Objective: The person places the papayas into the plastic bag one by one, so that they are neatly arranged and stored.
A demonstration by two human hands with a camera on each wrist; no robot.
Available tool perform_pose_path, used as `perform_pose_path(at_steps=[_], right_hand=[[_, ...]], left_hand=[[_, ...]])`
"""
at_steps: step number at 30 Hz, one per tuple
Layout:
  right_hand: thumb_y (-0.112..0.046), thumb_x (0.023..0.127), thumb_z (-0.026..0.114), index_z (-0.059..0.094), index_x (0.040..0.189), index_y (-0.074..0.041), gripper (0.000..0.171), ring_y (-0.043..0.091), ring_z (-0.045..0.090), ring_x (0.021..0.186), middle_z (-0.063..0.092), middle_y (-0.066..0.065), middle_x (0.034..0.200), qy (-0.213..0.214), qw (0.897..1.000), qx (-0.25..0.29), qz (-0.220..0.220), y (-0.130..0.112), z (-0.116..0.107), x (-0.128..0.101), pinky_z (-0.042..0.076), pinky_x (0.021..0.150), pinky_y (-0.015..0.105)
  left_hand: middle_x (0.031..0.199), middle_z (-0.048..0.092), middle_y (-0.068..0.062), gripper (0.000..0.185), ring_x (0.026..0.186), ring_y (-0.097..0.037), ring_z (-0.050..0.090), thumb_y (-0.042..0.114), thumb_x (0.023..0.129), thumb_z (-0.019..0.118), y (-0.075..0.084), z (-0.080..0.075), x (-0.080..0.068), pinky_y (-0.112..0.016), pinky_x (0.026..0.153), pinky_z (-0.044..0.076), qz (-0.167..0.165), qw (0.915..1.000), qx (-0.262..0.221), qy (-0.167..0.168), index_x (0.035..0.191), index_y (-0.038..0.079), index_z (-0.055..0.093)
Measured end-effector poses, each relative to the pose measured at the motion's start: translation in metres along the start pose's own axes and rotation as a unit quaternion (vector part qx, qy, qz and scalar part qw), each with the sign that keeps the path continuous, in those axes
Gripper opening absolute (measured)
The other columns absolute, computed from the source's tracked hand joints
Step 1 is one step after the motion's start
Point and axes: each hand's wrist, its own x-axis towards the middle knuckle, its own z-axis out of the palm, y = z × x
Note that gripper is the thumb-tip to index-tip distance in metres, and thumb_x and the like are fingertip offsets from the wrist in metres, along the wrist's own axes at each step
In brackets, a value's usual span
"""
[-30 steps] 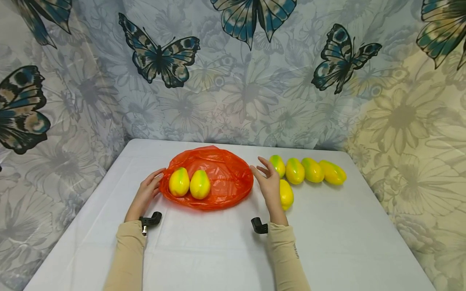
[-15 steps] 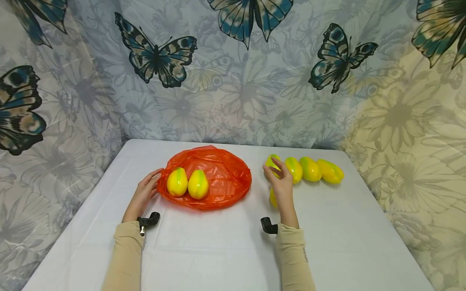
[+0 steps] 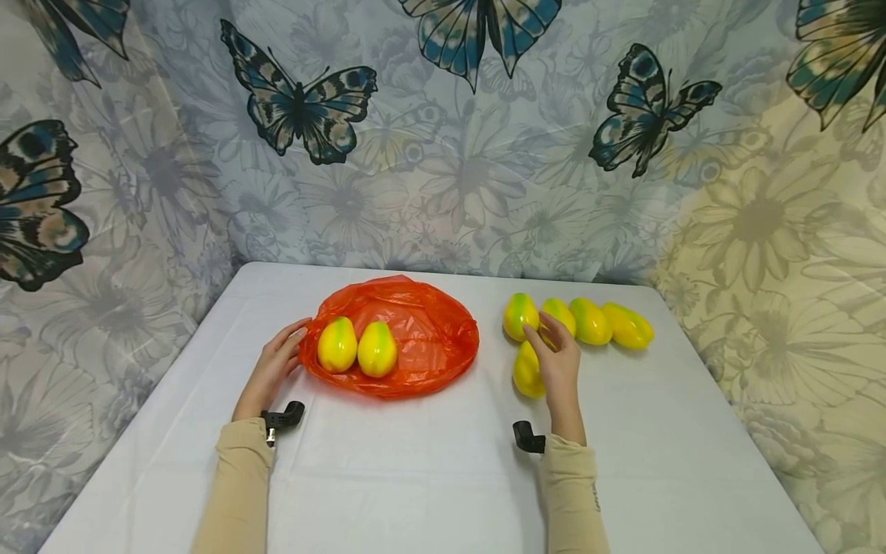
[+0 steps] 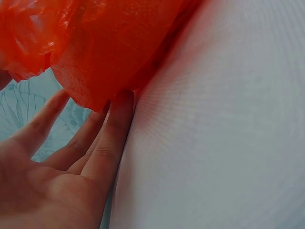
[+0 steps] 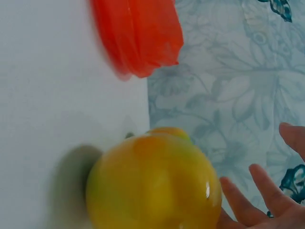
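A red plastic bag (image 3: 434, 346) lies spread wide on the table, with two glossy yellow-green mango-like fruits (image 3: 377, 350) inside its left half. My left hand (image 3: 274, 365) is at the bag's left rim; in the left wrist view its fingers (image 4: 107, 152) reach straight up against the red plastic (image 4: 114, 52). Over on the right, my right hand (image 3: 562, 363) hovers beside a front fruit (image 3: 527, 373), fingers spread and holding nothing. From the right wrist, that side shows a large fruit (image 5: 152, 186) with spread fingers (image 5: 267, 191) to its right.
Several more of the fruits stand in a back row, from one nearest the bag (image 3: 520, 315) to one lying tilted at the right end (image 3: 628, 326). A white cloth covers the table (image 3: 415, 492). Behind it hangs a butterfly-patterned backdrop (image 3: 477, 192).
My right hand has moved rightward from the bag's right rim, past the nearest fruits, to the right side of the front fruit. My left hand and the bag stay put.
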Motion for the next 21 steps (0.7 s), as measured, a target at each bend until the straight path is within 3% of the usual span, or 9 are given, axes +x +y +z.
perform_pose_path(at_steps=[12,21], right_hand=[[-0.024,0.09,0.071,0.051,0.14,-0.009,0.056,0.029,0.037,0.14,0.048,0.014,0.147,-0.001,0.999,-0.035,0.033,0.015,-0.012,-0.002,0.029,0.118,0.047],[-0.022,0.09,0.071,0.051,0.14,-0.009,0.055,0.027,0.039,0.137,0.049,0.012,0.146,-0.019,0.996,-0.053,0.064,0.026,-0.014,-0.002,0.033,0.116,0.041]], left_hand=[[0.156,0.033,-0.015,0.058,0.103,0.008,0.058,0.043,0.103,0.043,0.0,-0.001,0.0,-0.01,0.086,0.049,0.008,0.9999,-0.011,-0.003,0.153,0.016,0.032],[0.156,0.033,-0.015,0.056,0.104,0.008,0.058,0.043,0.103,0.042,-0.001,0.0,0.002,-0.01,0.086,0.049,0.007,1.0,-0.006,-0.003,0.153,0.018,0.033]])
